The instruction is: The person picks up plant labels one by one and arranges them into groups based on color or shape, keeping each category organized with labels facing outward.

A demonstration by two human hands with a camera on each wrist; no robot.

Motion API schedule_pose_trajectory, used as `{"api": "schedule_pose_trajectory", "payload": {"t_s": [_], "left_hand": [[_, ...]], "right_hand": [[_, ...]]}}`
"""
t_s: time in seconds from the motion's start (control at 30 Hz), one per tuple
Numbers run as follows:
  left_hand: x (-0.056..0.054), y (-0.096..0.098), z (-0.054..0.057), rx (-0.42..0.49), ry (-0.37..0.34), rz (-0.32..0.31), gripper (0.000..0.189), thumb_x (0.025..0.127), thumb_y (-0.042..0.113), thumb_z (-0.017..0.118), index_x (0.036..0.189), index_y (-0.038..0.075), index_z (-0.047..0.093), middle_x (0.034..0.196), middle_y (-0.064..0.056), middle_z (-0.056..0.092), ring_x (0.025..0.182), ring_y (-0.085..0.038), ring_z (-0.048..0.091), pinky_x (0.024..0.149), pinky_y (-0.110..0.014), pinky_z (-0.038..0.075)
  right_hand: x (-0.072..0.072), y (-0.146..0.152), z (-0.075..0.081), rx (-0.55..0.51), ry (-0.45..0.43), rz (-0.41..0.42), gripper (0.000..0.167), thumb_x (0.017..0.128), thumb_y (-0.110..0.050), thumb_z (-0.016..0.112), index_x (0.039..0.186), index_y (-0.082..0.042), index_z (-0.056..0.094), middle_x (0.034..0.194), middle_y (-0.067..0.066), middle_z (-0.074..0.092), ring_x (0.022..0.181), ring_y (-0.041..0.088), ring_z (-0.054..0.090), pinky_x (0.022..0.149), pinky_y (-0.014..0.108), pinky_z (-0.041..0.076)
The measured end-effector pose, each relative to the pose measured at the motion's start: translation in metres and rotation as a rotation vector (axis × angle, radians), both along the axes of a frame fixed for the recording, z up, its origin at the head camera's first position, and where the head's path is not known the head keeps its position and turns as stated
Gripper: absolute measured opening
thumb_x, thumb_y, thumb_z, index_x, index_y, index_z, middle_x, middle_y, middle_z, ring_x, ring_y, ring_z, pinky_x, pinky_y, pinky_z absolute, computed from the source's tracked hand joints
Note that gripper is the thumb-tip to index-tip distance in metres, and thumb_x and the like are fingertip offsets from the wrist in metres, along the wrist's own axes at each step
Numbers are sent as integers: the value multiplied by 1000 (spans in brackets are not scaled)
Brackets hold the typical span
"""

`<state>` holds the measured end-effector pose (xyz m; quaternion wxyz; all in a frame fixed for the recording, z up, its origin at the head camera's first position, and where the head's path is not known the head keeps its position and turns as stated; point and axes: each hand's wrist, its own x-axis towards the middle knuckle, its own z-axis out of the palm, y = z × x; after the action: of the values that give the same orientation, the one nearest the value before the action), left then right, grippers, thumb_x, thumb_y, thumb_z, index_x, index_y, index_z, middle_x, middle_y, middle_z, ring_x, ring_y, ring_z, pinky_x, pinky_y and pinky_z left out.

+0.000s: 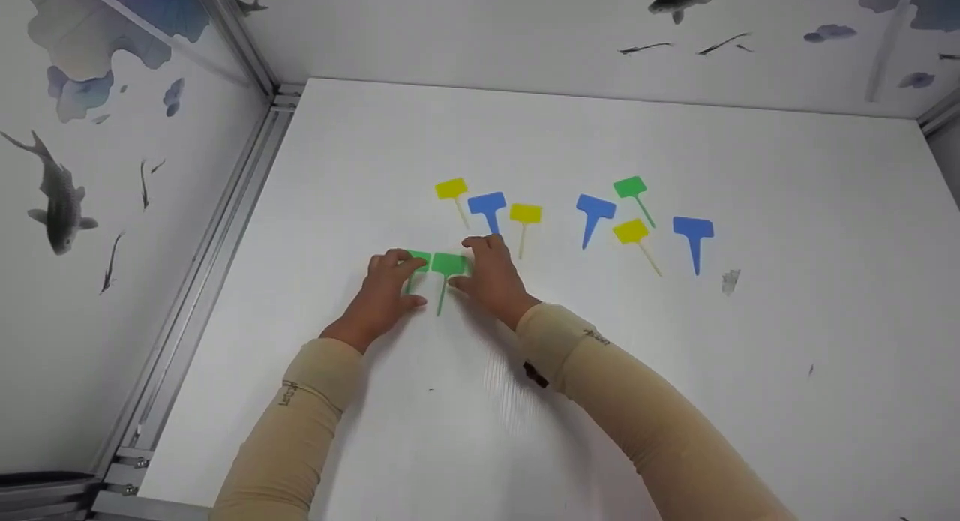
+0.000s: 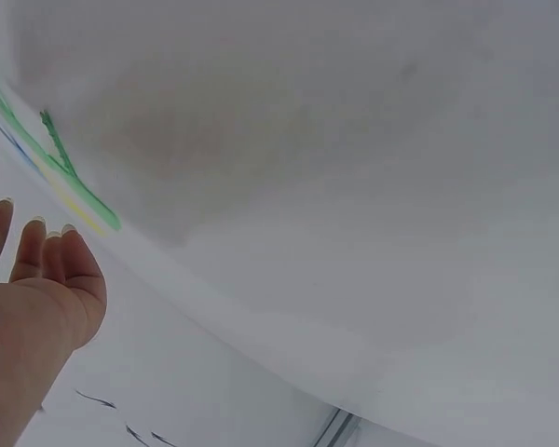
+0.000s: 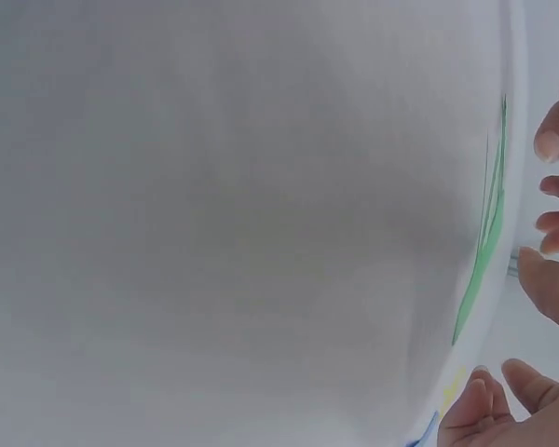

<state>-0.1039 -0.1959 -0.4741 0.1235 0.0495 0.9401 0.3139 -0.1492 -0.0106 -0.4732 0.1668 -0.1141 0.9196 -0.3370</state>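
Observation:
Two green T-shaped plant labels lie side by side on the white table. My left hand [image 1: 382, 292] is at the left one [image 1: 421, 256], its fingers overlapping the head and covering part of it. At the right green label [image 1: 448, 264] is my right hand [image 1: 495, 277], fingers and thumb spread apart beside the head's right edge. In the left wrist view, the left hand [image 2: 47, 298] has gently bent fingers near a green label [image 2: 93, 205]. The right wrist view shows the right hand [image 3: 512, 410] with thumb and fingers apart close to green labels [image 3: 480, 270].
Beyond the hands lie yellow labels [image 1: 526, 214], blue labels [image 1: 596, 208] and another green label [image 1: 630, 187]. One blue label [image 1: 693, 227] is farthest right, near a grey smudge [image 1: 730, 282]. Fish-patterned walls [image 1: 480, 41] and a metal frame [image 1: 225, 229] border the white table [image 1: 787, 206].

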Motion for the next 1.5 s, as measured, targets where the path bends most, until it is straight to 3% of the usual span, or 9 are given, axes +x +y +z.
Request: {"api": "schedule_pose_trajectory", "payload": {"t_s": [0.17,0.43,0.6,0.77,1.1,1.5], "left_hand": [[-2,6,-1,-45,-15,-4,59,86,16,73,140,13,50,139,-9,40,127,-27,31,108,-39,35],[-5,12,-2,-49,-46,-21,57,86,16,73,138,12,52,140,-7,41,129,-25,30,110,-39,33],[-5,16,-2,-32,-64,-36,57,84,13,74,138,10,53,141,-8,43,131,-24,31,111,-37,32],[-4,20,-2,-18,-38,-76,57,83,9,75,136,6,54,141,-11,44,133,-28,31,111,-39,33],[-6,24,-1,-45,-54,-90,59,84,11,75,138,8,52,143,-10,42,135,-27,31,112,-38,31],[-8,26,0,-43,-64,-98,57,84,9,74,137,6,53,143,-11,43,134,-28,32,111,-39,32]], "right_hand": [[-2,11,2,-38,1,12,59,86,-24,74,137,-9,46,132,11,40,126,22,41,109,31,35],[-5,30,4,-68,25,34,58,87,-23,73,137,-11,47,130,9,41,112,21,49,103,30,42],[-5,44,7,-98,32,39,59,88,-24,72,139,-12,45,131,8,41,114,22,49,103,31,42],[-2,58,8,-124,38,42,61,88,-24,71,141,-13,42,134,8,40,119,23,49,105,34,41],[4,84,15,6,143,72,63,89,-27,71,143,-15,39,147,10,33,135,25,34,112,39,31],[11,121,20,38,216,68,65,87,-24,73,141,-12,40,146,13,32,135,28,34,110,41,34]]}}
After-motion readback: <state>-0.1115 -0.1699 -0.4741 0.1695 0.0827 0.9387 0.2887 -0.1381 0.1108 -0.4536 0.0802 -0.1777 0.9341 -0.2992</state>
